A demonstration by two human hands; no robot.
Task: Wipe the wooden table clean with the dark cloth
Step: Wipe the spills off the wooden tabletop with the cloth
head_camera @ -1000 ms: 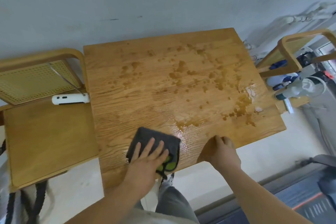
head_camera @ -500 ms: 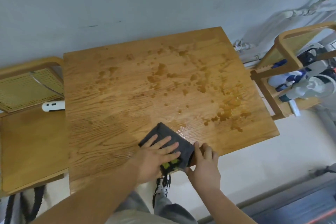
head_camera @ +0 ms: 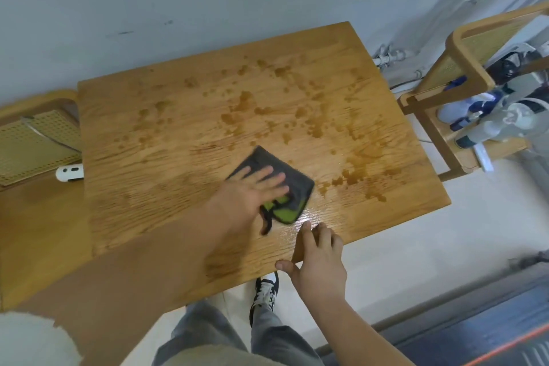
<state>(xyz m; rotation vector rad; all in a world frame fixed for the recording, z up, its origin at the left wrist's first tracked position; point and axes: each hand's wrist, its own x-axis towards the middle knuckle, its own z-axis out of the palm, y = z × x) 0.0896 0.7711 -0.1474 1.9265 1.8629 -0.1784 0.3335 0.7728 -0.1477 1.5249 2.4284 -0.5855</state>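
Square light-oak wooden table [head_camera: 142, 193], against a pale wall. Brown liquid blotches [head_camera: 246, 98] are scattered over its far half and right side, and a wet sheen [head_camera: 312, 215] lies near the front edge. We judge most of the spill unwiped.

The dark grey folded cloth with a green inner face [head_camera: 297, 181] lies on the table right of centre, just left of the thickest puddles. The left hand [head_camera: 252, 193] lies flat on it, fingers spread and straight, pressing rather than gripping. The right hand [head_camera: 322, 261] is apart from the cloth and holds nothing. Its fingertips rest on the wet wood at the near edge.

Risks, as we judge them:
- A sweep toward the right or near edge could push liquid onto the floor and the black-and-white shoe [head_camera: 266, 291] below.
- The cloth is small against this spill, so it may soak through and smear.
- A flat palm may slide off the cloth.
- The right hand's fingertips may slip on the wet wood.

Hard to make out:
- The wooden chair with a cane back [head_camera: 32, 217] at left is cut off by the frame.
- The spray bottles [head_camera: 490, 128] on the right-hand chair are blurred.
- The white cylinder [head_camera: 69, 173] is half hidden behind the table edge, and we cannot identify it.
- The left hand is blurred.
- The cloth's underside is unseen, so we cannot tell how wet it is.
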